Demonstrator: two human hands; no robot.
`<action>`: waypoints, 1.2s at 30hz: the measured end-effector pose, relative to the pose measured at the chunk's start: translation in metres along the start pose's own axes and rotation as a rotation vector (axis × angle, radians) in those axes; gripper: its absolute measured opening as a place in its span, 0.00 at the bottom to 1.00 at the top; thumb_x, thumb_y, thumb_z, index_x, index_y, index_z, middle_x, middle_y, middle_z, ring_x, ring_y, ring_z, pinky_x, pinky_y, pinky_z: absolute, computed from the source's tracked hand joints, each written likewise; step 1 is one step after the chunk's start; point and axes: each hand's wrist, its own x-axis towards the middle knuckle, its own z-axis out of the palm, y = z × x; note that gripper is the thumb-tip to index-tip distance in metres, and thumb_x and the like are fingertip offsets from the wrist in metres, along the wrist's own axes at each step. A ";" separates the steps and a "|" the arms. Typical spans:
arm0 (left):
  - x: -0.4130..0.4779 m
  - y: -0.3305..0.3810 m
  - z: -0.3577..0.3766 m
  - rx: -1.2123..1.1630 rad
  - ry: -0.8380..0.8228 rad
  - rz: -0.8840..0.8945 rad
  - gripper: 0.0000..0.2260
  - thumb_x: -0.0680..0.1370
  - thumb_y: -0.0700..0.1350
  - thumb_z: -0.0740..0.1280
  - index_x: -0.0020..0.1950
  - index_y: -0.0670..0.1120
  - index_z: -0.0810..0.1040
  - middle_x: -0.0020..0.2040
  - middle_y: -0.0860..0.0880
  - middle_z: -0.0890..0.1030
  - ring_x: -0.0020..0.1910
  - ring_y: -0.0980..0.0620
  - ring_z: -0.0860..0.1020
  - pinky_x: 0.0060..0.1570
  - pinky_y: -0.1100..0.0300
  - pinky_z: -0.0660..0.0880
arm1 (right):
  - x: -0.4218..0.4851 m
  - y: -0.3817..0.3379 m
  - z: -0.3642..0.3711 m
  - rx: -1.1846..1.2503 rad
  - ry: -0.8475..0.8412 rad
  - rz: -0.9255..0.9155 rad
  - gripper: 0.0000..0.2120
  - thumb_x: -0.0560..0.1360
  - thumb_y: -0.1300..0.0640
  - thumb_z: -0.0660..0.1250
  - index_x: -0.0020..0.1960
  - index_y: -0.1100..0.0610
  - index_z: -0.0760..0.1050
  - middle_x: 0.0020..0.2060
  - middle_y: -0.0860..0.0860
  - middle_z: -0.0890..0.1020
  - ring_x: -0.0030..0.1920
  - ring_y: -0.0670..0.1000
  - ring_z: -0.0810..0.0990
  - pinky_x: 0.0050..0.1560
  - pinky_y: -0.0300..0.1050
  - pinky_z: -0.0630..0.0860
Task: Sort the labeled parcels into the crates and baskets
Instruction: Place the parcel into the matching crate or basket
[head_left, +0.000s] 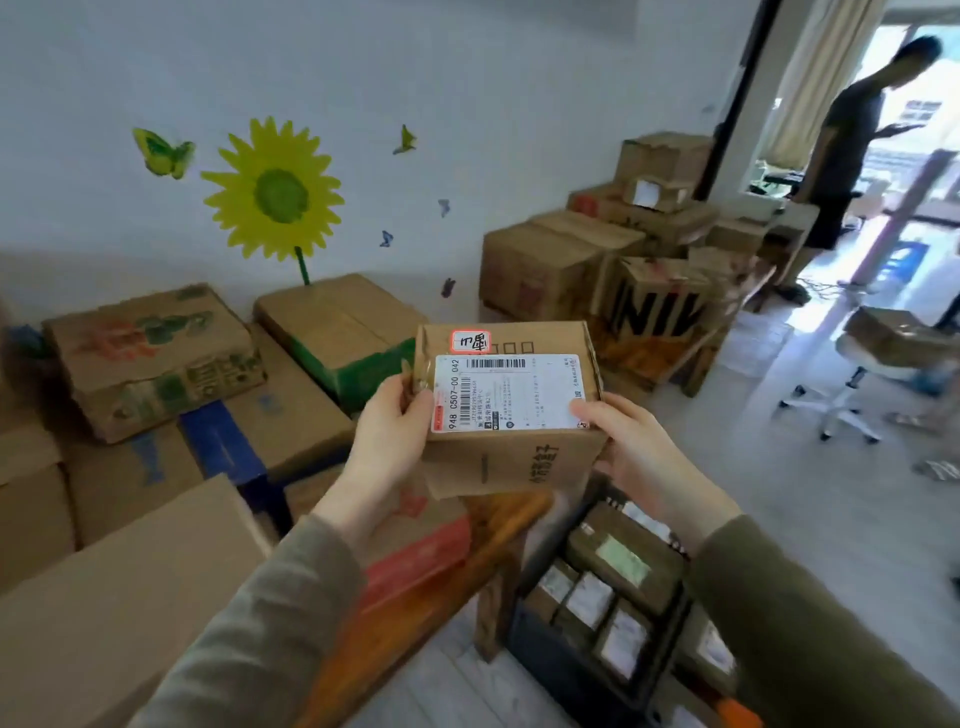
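At the left, many cardboard boxes (156, 358) lay stacked by the wall. Our left hand (387, 441) gripped the left side of a labeled parcel (511, 410), and our right hand (636, 452) gripped its right side, so we held it in the air with its white label (509, 392) facing up. Below it on the right stood a black crate (576, 657) with smaller parcels inside.

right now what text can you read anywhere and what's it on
"948 C507-00 042": white shipping label on the held parcel.
Handwritten characters on its red-bordered sticker: unclear.
Label's fine print and barcode digits: too small.
"NIK", cut off: black-lettered carton.
Crate parcels' labels: blurred.
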 end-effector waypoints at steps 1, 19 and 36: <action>-0.001 0.002 0.021 0.007 -0.041 -0.005 0.07 0.81 0.44 0.59 0.54 0.44 0.74 0.52 0.46 0.81 0.51 0.48 0.79 0.54 0.51 0.75 | -0.006 0.003 -0.020 -0.013 0.039 0.006 0.06 0.78 0.55 0.64 0.55 0.52 0.73 0.51 0.52 0.84 0.47 0.48 0.83 0.45 0.41 0.79; -0.047 0.019 0.340 0.060 -0.952 -0.086 0.04 0.80 0.41 0.62 0.54 0.47 0.70 0.43 0.53 0.79 0.42 0.57 0.79 0.37 0.64 0.77 | -0.131 0.098 -0.245 0.216 0.925 0.170 0.08 0.76 0.64 0.61 0.54 0.60 0.75 0.41 0.50 0.82 0.34 0.44 0.81 0.34 0.38 0.75; -0.228 -0.005 0.440 0.253 -1.689 0.048 0.07 0.77 0.38 0.64 0.54 0.40 0.75 0.47 0.46 0.81 0.44 0.51 0.79 0.35 0.64 0.74 | -0.312 0.185 -0.216 0.503 1.682 0.274 0.05 0.75 0.64 0.61 0.43 0.57 0.74 0.43 0.57 0.74 0.41 0.52 0.72 0.43 0.46 0.70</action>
